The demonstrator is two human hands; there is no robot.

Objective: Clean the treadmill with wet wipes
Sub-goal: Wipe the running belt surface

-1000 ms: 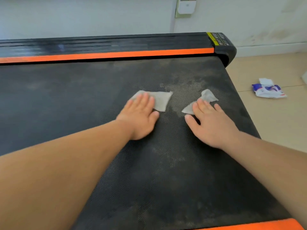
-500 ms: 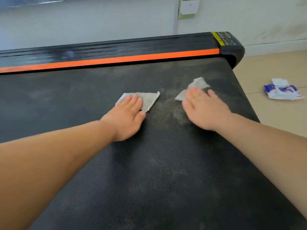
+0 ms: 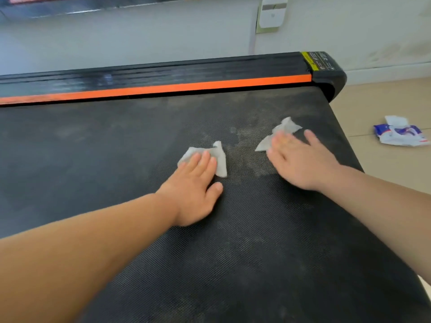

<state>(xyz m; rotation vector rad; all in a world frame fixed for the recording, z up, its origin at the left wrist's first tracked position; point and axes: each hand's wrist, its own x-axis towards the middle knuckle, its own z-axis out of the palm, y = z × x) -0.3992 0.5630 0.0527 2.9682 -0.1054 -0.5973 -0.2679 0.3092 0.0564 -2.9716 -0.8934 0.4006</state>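
Note:
The treadmill's black textured belt [image 3: 116,159] fills most of the view, dusty and smudged in patches. My left hand [image 3: 193,185] lies flat with straight fingers on a crumpled white wet wipe [image 3: 220,159] near the belt's middle. My right hand [image 3: 300,159] presses flat on a second wet wipe [image 3: 285,128], which sticks out beyond its fingertips toward the belt's right edge. A damp streak shows between the two wipes.
An orange stripe [image 3: 163,88] and black side rail [image 3: 163,71] run along the far side of the belt. A wet wipes pack [image 3: 398,134] lies on the tiled floor at right. A white wall with a socket [image 3: 271,12] stands behind.
Both hands slid the wipes across the belt. The left wipe has bunched up from a flat sheet. The camera view shifted slightly.

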